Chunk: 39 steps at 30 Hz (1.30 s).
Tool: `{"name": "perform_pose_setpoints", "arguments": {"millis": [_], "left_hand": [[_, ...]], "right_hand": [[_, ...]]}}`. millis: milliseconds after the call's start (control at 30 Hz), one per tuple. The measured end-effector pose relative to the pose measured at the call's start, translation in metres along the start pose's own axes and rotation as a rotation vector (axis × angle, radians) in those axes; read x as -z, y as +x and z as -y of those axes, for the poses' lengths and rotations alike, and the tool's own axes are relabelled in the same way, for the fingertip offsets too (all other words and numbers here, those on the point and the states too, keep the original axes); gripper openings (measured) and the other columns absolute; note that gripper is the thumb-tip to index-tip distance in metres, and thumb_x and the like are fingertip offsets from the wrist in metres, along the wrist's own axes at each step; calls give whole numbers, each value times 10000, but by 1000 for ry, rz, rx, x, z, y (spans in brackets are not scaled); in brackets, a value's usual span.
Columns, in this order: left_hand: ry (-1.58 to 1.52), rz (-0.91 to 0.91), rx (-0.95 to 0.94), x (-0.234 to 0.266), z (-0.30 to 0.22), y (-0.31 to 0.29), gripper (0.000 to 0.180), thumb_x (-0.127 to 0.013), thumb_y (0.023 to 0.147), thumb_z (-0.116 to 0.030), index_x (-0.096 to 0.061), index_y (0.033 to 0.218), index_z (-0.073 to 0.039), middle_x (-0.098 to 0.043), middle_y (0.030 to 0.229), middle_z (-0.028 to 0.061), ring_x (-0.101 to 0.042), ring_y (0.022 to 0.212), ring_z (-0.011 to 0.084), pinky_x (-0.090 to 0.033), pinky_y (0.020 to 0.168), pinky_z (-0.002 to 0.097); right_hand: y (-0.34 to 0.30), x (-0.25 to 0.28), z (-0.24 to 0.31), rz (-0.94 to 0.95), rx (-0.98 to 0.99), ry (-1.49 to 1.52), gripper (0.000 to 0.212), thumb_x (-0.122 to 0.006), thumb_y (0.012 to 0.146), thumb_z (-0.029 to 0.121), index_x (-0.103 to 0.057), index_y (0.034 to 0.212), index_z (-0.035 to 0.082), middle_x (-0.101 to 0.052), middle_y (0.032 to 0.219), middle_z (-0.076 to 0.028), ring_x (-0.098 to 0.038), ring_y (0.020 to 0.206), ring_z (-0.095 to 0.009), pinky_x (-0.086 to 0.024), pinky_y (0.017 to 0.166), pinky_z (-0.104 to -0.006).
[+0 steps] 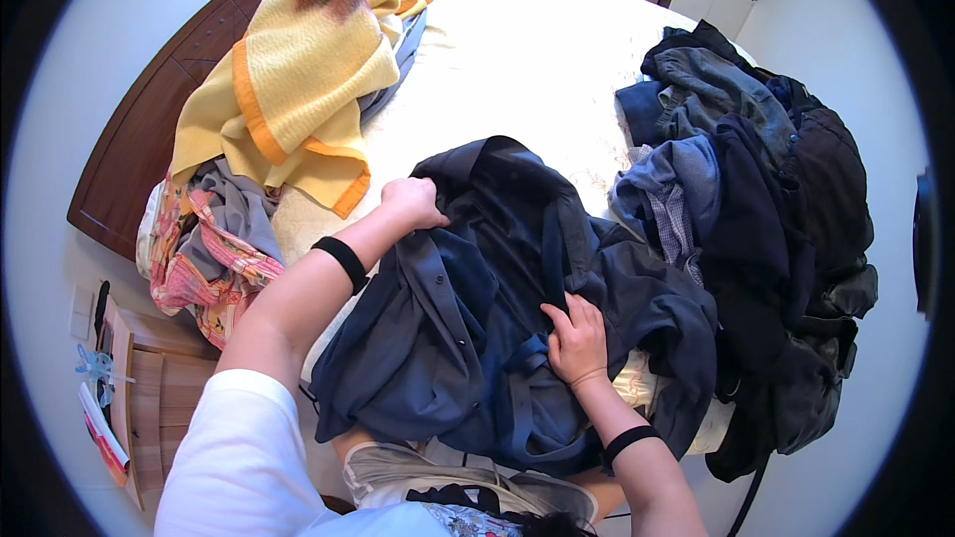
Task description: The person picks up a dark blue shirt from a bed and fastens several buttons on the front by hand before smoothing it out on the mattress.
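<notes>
A dark navy button-up shirt point(428, 338) lies spread and rumpled on the near edge of the bed, its front open and its dark inside showing. Buttons run down the left front panel. My left hand point(414, 204) is closed on the cloth beside the collar, at the shirt's far left. Lower and to the right, my right hand point(579, 340) grips the edge of the other front panel, fingers bent over the cloth and thumb toward the middle. One sleeve trails off to the right. Some of the shirt hangs over the bed's edge, above my lap.
The bed point(497, 50) has a pale sheet and a dark wooden headboard point(139, 119) at the left. A yellow blanket point(308, 70) with orange trim lies there above pink patterned cloth point(214, 283). Dark clothes point(756, 199) are heaped on the right. A wooden nightstand point(169, 388) stands near left.
</notes>
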<state>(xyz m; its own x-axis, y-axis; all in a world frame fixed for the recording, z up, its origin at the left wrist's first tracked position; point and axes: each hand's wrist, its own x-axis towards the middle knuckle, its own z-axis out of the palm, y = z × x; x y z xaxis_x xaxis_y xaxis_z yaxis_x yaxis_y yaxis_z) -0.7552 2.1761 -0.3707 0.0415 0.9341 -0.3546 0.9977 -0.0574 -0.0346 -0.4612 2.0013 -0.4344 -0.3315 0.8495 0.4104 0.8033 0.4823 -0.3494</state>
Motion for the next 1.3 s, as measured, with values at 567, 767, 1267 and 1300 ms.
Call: {"name": "perform_pose_setpoints", "arguments": {"millis": [567, 767, 1267, 1300], "left_hand": [[-1897, -86, -372, 36, 79, -28, 266, -500, 990, -264, -581, 1171, -88, -654, 1051, 20, -620, 973, 145, -497, 857, 308], [-1695, 112, -66, 31, 88, -61, 392, -511, 979, -342, -474, 1320, -151, -623, 1179, -8, -608, 1047, 117, -506, 861, 274], [-1720, -109, -202, 93, 35, -55, 243, -592, 939, -239, -598, 1120, -76, -669, 981, 48, -636, 843, 154, -529, 791, 299], [-1750, -183, -216, 112, 28, -58, 232, -579, 948, -240, -597, 1114, -80, -666, 969, 44, -633, 830, 148, -526, 783, 296]], "right_hand": [[-3, -1, 2, -19, -11, 35, 395, -571, 699, 59, -642, 1085, 106, -532, 1234, -177, -475, 1176, -363, -392, 998, -444], [-1, -1, 1, -71, -30, -3, 412, -583, 698, 75, -631, 1107, 101, -499, 1273, -193, -445, 1211, -392, -387, 1012, -463], [-2, -2, 5, -88, -82, -86, 463, -576, 711, 113, -599, 1173, 133, -483, 1323, -191, -446, 1270, -321, -264, 1083, -510], [-4, -2, 4, -87, -85, -85, 463, -576, 711, 113, -599, 1173, 133, -483, 1323, -191, -446, 1270, -321, -264, 1083, -510]]}}
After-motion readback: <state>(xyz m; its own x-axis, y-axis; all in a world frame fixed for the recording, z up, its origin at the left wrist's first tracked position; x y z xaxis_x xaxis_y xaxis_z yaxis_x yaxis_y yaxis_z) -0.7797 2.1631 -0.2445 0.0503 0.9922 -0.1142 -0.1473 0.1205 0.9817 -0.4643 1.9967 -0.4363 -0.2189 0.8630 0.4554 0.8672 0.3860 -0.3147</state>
